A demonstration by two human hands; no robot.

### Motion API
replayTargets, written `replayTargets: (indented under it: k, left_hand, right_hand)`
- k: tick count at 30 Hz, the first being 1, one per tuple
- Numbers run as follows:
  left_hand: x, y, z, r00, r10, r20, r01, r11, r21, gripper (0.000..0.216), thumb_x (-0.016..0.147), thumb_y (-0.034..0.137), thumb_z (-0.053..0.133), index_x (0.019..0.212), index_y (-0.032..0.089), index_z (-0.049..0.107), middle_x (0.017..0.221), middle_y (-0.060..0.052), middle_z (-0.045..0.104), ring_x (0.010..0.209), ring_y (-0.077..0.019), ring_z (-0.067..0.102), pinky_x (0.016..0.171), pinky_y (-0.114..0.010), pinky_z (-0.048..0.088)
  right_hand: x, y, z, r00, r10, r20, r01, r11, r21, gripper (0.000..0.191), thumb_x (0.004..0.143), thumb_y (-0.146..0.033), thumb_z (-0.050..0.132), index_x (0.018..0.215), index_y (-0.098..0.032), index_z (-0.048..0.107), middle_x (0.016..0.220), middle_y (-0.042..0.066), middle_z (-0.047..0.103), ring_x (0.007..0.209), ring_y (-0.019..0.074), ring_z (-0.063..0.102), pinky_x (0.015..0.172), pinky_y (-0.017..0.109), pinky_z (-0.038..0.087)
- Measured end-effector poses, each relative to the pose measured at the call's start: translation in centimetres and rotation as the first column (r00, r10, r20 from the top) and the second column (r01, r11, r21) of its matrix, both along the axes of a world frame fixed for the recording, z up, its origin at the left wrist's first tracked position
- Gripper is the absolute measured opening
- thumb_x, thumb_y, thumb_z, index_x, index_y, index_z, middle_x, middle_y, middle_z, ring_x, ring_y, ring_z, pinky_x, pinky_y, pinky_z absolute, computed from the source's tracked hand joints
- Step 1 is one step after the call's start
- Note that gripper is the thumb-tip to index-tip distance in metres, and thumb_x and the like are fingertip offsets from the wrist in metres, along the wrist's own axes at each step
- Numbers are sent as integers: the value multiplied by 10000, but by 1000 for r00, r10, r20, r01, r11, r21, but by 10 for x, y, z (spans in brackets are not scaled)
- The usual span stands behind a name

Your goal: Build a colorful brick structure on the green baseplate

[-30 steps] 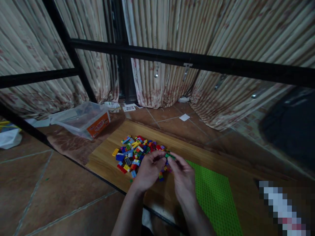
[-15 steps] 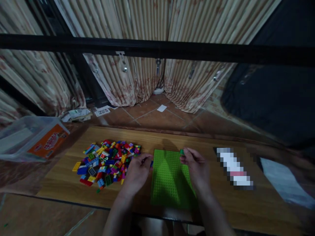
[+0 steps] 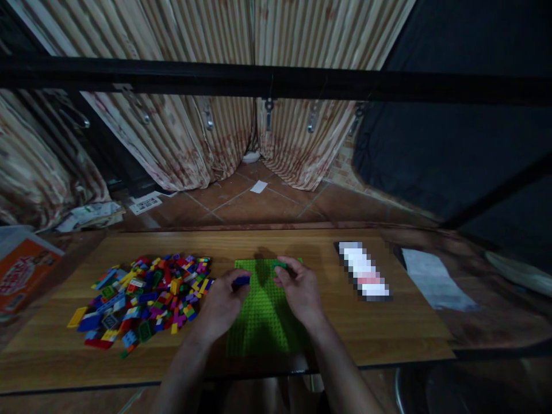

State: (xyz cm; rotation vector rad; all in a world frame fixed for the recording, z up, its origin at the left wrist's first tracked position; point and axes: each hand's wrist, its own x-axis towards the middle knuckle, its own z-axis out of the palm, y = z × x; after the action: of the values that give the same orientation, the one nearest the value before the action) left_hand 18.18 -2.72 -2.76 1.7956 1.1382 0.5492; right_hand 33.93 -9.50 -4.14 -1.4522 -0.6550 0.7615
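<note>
A green studded baseplate lies on the wooden table in front of me. Over its left edge, my left hand pinches a dark blue toy brick between thumb and fingers. My right hand is above the plate's far right part, its fingers closed on a small green toy brick. Whether that green brick touches the plate I cannot tell. To the left of my left hand spreads a heap of mixed coloured toy bricks.
A phone-like item, blurred into blocks, lies right of the plate. Beyond it is a pale plastic sheet. A clear box with an orange label stands at the far left. Curtains and a dark bar are behind the table.
The view has swung to the right. My hands have come closer together over the plate, the left moving in from beside it. The blue brick now shows clearly in my left hand.
</note>
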Motion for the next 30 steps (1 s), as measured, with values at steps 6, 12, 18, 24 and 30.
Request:
replayTargets:
  k: [6, 12, 18, 24, 30]
  left_hand:
    - [7, 0, 0, 995, -71, -75, 74, 996, 41, 313, 835, 348, 527, 1068, 197, 672, 850, -35, 707, 749, -188, 643, 686, -272, 477]
    - [15, -2, 1, 986, -78, -145, 97, 986, 132, 265, 901, 339, 422, 987, 174, 611, 791, -45, 669, 720, -175, 633, 642, -251, 446]
    - [16, 0, 6, 974, -54, -219, 95, 979, 182, 240, 910, 278, 402, 908, 175, 618, 796, -50, 656, 716, -165, 609, 655, -250, 415]
    - [15, 5, 7, 971, 16, -238, 29, 982, 186, 262, 917, 273, 400, 832, 172, 627, 735, -36, 634, 658, -147, 573, 623, -242, 376]
    - [11, 11, 5, 951, 79, -297, -30, 986, 164, 266, 921, 257, 387, 818, 166, 615, 725, -51, 632, 644, -153, 575, 607, -246, 357]
  right_hand:
    - [10, -7, -4, 996, 30, 83, -28, 999, -27, 347, 767, -408, 602, 1047, -207, 639, 808, 18, 693, 601, 160, 659, 549, 293, 542]
    - [23, -13, -9, 993, 44, 112, -41, 999, -28, 292, 781, -382, 593, 1010, -200, 599, 852, 43, 707, 656, 184, 680, 611, 330, 558]
    - [29, -17, -14, 938, 120, 325, -77, 987, -141, 273, 821, -373, 549, 1020, -197, 614, 881, 65, 711, 723, 203, 676, 676, 354, 537]
    - [15, -7, -19, 782, 158, 602, -75, 984, -161, 249, 835, -370, 555, 983, -235, 703, 989, 70, 675, 934, 219, 615, 860, 382, 475]
    - [-3, 6, -28, 609, 193, 769, -45, 977, -209, 226, 828, -391, 601, 965, -278, 740, 1044, 76, 625, 1035, 252, 521, 904, 412, 406]
